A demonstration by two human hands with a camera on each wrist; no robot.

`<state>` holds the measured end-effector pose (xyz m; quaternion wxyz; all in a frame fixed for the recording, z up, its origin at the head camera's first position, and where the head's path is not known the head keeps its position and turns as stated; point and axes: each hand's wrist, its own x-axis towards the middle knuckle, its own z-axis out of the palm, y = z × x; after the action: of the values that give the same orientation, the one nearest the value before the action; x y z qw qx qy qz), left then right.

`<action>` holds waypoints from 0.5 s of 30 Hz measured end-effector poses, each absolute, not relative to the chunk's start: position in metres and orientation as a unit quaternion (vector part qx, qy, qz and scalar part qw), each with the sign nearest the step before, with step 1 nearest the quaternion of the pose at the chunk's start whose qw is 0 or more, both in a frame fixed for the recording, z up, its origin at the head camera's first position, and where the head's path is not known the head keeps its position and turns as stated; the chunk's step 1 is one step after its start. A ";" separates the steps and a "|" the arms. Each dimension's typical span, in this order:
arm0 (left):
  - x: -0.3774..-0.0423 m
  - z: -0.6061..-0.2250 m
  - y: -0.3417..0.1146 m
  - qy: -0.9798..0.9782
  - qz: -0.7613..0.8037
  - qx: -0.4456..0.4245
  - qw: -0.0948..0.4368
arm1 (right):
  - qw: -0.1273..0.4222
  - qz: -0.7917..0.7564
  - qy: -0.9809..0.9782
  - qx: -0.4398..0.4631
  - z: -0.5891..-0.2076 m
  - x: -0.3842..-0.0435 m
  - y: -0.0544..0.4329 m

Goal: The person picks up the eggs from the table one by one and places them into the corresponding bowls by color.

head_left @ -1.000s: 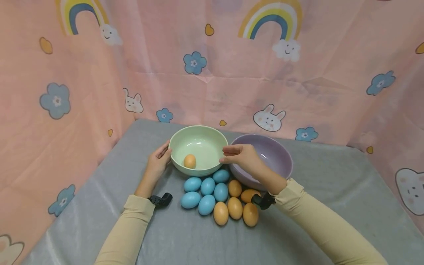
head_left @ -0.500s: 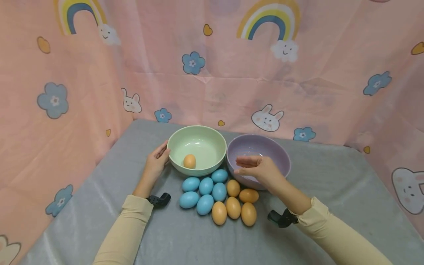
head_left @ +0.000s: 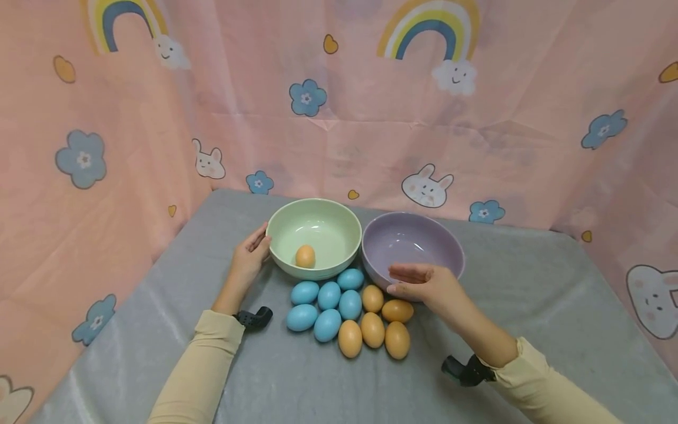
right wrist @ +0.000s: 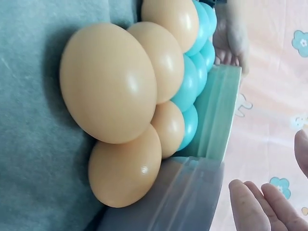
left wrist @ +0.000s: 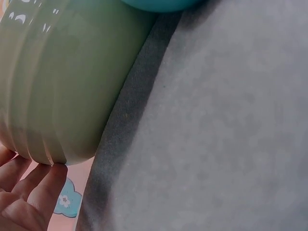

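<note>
My left hand point(head_left: 248, 262) rests its fingertips against the outer left wall of the green bowl point(head_left: 339, 235). In the left wrist view, its fingers point(left wrist: 50, 187) reach straight to the bowl's side. One light-brown egg point(head_left: 305, 257) lies inside this bowl. My right hand point(head_left: 431, 287) hovers at the front rim of the purple bowl point(head_left: 386, 241), holding nothing. Thumb and fingers are apart in the right wrist view. Several blue eggs point(head_left: 328, 325) and several brown eggs point(head_left: 373, 330) lie grouped on the table in front of the bowls.
The two bowls stand side by side at the back of the grey-covered table point(head_left: 296, 383). A pink patterned curtain point(head_left: 360, 153) hangs behind and at both sides. Each wrist wears a black camera band.
My right hand has moved right and toward me, from the green bowl's right rim across to the purple bowl's front rim. My left hand stays against the green bowl.
</note>
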<state>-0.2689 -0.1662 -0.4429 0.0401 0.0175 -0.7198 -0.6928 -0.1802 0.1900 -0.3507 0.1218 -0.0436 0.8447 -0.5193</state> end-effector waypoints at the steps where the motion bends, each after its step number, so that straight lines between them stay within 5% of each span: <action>1: -0.269 -0.442 -0.166 -0.719 -0.694 0.018 0.036 | 0.121 -0.519 0.845 -0.042 -0.351 -0.179 0.191; 15: -0.269 -0.441 -0.166 -0.715 -0.698 0.021 0.037 | 0.127 -0.531 0.838 -0.020 -0.359 -0.163 0.205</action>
<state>-0.2688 -0.1659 -0.4408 0.0371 0.0213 -0.7145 -0.6983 -0.1633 0.2048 -0.3594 0.1266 -0.0204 0.8378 -0.5306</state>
